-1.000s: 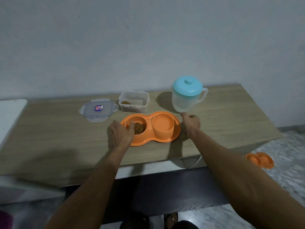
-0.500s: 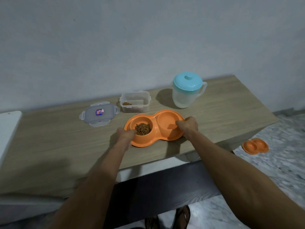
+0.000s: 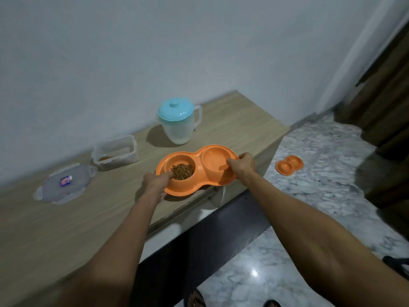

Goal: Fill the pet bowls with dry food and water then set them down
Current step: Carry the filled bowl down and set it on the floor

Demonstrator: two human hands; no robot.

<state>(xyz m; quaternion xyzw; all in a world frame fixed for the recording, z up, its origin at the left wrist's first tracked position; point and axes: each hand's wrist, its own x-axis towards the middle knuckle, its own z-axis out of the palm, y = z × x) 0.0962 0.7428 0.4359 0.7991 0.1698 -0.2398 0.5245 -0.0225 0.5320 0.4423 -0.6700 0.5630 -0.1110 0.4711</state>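
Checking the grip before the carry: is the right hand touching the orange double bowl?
Touching. The head view shows the right hand curled over the right rim of the orange double bowl, thumb inside the compartment without kibble, with no gap.

Orange plastic double bowl [image 3: 199, 166] filling the span between the fingers of the left hand [image 3: 155, 181] and right hand [image 3: 243, 163], clear rectangular plastic tub [image 3: 116, 152] and flat clear lid [image 3: 64, 185] left of them, turquoise-lidded clear pitcher [image 3: 179, 122] beyond, bare wooden tabletop [image 3: 66, 229] nearer, open marble floor [image 3: 321, 196] rightward.

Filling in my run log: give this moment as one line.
left hand: grips double bowl at kibble side | right hand: grips its other side | position: at table edge | jug: lidded, behind
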